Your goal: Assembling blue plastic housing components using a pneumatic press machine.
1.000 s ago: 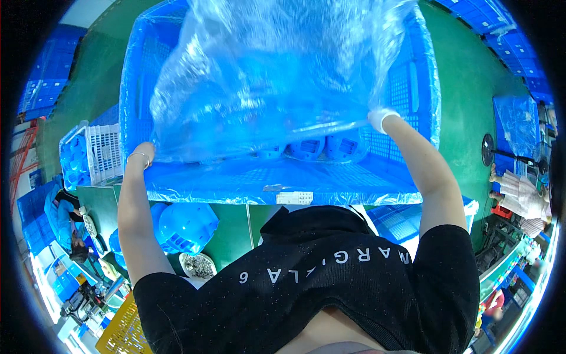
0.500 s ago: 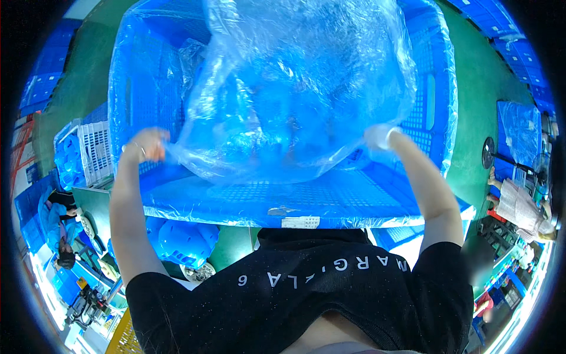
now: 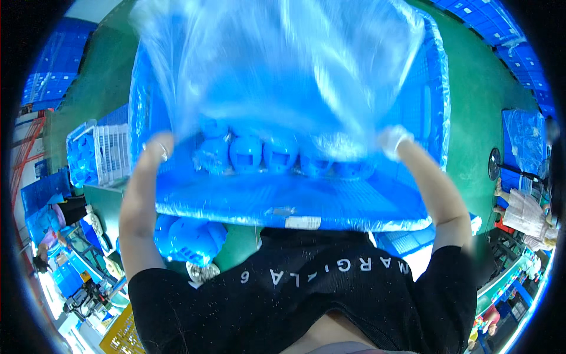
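A large clear plastic sheet (image 3: 265, 65) billows over the big blue crate (image 3: 283, 197), stretched between my hands and blurred by motion. My left hand (image 3: 158, 147) is closed on its near left edge, by the crate's left wall. At the right side my right hand (image 3: 391, 141), with a white covering on it, grips the opposite corner. Below the sheet's lifted edge, several rounded blue plastic parts (image 3: 245, 153) with square openings stand in a row on the crate's bottom. The sheet hides the far part of the crate.
More blue parts (image 3: 188, 239) lie below the crate's near left edge. A white crate (image 3: 112, 147) and blue parts stand at left. A black fan (image 3: 494, 164) and a person in a pale garment (image 3: 522, 212) are at right, another person (image 3: 53, 218) at left.
The plastic sheet has risen and spread wider toward the far side, baring the row of blue parts. My left hand has shifted slightly to the right, and the right hand a little too.
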